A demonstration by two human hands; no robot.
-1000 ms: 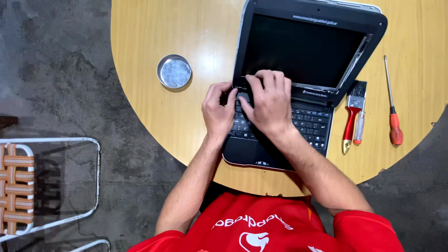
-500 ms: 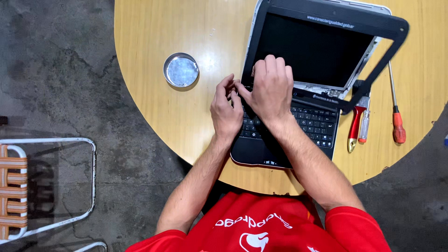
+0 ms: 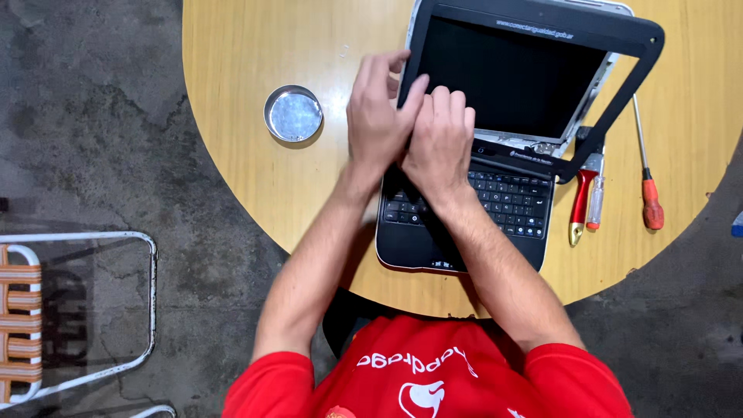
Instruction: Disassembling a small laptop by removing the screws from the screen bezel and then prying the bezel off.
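Black screen bezel [image 3: 619,101] skewed, long axis left-right across laptop [image 3: 495,209], both hands' fingers [image 3: 433,101] clamped on its left edge.

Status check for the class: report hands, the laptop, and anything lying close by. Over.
Left hand and right hand pressed together at screen's lower-left corner. Small black laptop open, black bezel frame skewed off. Red-handled pliers beside keyboard.

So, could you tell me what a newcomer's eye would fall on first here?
Most striking is the small black laptop on the round wooden table, its black screen frame pulled askew off the display. The left hand and right hand crowd together at the frame's lower left corner. A round metal dish lies left, red-handled tools right.
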